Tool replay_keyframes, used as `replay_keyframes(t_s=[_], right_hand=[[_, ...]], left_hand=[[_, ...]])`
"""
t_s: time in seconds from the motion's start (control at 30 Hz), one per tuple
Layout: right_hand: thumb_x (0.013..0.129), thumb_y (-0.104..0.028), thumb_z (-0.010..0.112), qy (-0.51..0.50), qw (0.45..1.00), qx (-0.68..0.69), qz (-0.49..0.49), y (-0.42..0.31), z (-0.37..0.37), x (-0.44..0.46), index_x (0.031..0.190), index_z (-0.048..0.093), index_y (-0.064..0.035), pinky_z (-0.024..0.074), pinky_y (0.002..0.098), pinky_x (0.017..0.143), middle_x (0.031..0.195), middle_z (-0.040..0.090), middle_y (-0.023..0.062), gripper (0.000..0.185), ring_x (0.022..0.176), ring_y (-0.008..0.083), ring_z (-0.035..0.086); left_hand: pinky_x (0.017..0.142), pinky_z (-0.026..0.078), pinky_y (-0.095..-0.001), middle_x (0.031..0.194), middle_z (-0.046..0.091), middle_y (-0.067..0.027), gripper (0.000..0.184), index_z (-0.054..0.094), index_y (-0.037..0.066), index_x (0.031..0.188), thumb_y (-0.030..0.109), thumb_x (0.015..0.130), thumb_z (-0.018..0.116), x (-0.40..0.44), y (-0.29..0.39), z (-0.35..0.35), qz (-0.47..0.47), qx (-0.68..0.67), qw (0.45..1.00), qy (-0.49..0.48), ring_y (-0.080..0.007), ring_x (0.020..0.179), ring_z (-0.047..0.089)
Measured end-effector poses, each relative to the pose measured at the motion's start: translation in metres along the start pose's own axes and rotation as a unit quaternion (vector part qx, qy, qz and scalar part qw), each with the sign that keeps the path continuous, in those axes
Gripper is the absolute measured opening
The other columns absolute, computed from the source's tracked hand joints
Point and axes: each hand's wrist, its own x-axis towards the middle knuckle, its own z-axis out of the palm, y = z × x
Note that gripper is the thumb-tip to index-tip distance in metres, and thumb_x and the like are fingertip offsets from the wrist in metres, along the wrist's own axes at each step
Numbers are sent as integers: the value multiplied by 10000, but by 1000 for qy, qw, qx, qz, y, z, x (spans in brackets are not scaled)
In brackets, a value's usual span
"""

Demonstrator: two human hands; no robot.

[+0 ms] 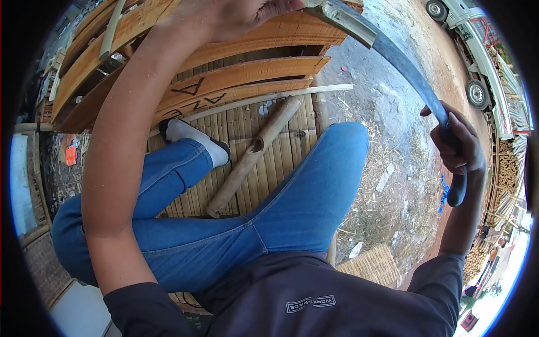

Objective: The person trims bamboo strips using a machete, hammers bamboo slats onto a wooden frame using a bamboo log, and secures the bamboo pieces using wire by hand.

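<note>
Bamboo platform [275,168], one truck [477,94] beyond | left hand [255,11]: fingers closed at one strip's [339,23] end | right hand [463,137]: wrapped round one knife's [412,73] handle, blade meeting strip | one tube [252,151]: lying on platform

Bright daylight, washed-out glare lower right, strong fisheye bending, black vignetted corners.

A curved grey knife [405,68] slants, overlapping a pale split strip [349,25].
</note>
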Motion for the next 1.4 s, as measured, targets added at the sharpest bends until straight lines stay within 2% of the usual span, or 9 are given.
replay_keyframes(t_s=[0.07, 0.13, 0.37, 0.5, 0.67, 0.87, 1.07, 1.17, 1.4], right_hand=[[1043, -372, 415, 16, 1000, -22, 6, -2, 11, -1, 1200, 507, 21, 156, 188, 283, 533, 318, -62, 433, 357, 5, 223], [1042, -363, 415, 26, 998, -46, 16, -2, 16, -1, 1100, 526, 0, 161, 191, 293, 536, 317, -66, 384, 369, 8, 218], [1032, -368, 448, 41, 988, -150, -8, -5, 31, -9, 1054, 526, -5, 184, 186, 308, 554, 335, -64, 372, 372, 8, 249], [1021, -390, 474, 33, 997, -61, 17, 2, 28, -7, 1030, 522, -13, 180, 185, 291, 558, 337, -51, 380, 358, 6, 254], [1019, -403, 473, -4, 996, 77, 34, 23, 20, -2, 1019, 512, -31, 202, 186, 246, 556, 348, -22, 375, 328, 7, 249], [1023, -354, 498, -3, 1000, 19, -17, 32, 31, -7, 1018, 495, -22, 210, 188, 268, 567, 371, -25, 332, 342, 11, 260], [1033, -326, 490, 27, 999, -14, -15, 34, 45, -9, 1062, 500, 0, 219, 196, 297, 574, 366, -35, 327, 364, 15, 272], [1033, -320, 487, 25, 999, -22, -13, 34, 50, -9, 1089, 503, 10, 234, 197, 298, 571, 377, -37, 335, 360, 17, 284], [1032, -303, 486, 32, 999, -21, -12, 34, 61, -11, 1133, 511, 26, 274, 202, 304, 550, 408, -46, 345, 345, 26, 329]], left_hand=[[1172, 314, -490, 1398, 502, -168, 762, 377, 77, 1475, 651, 993, 241, 3, 0, -3, -20, -34, 998, -43, -334, 1334, 458], [1168, 318, -491, 1391, 509, -167, 752, 382, 77, 1474, 644, 993, 266, 5, 2, -7, -10, -43, 998, -39, -327, 1333, 461], [1186, 288, -499, 1432, 485, -163, 761, 349, 84, 1501, 643, 991, 264, 3, 4, -6, -25, -28, 999, -27, -320, 1348, 450], [1198, 272, -506, 1458, 469, -149, 654, 303, 103, 1526, 424, 992, 502, 2, 15, -21, -39, -20, 998, -55, -318, 1359, 440], [1199, 284, -487, 1430, 496, -120, 775, 305, 128, 1528, 118, 855, 688, 4, 7, -12, -48, -36, 996, -71, -286, 1353, 451], [1182, 320, -460, 1408, 518, -87, 676, 371, 138, 1493, 119, 883, 662, 1, 5, -2, -15, 19, 999, -24, -248, 1322, 482], [1170, 344, -451, 1404, 525, -72, 632, 428, 154, 1468, 94, 880, 651, 7, 7, -10, -27, -52, 996, -67, -252, 1306, 495], [1168, 351, -450, 1415, 519, -75, 633, 415, 167, 1481, 119, 895, 648, 2, 14, -16, -7, 21, 999, -42, -259, 1301, 498], [1189, 325, -470, 1503, 448, -105, 616, 358, 210, 1521, 206, 954, 600, 3, 14, -13, -42, -5, 997, -70, -261, 1384, 433]])
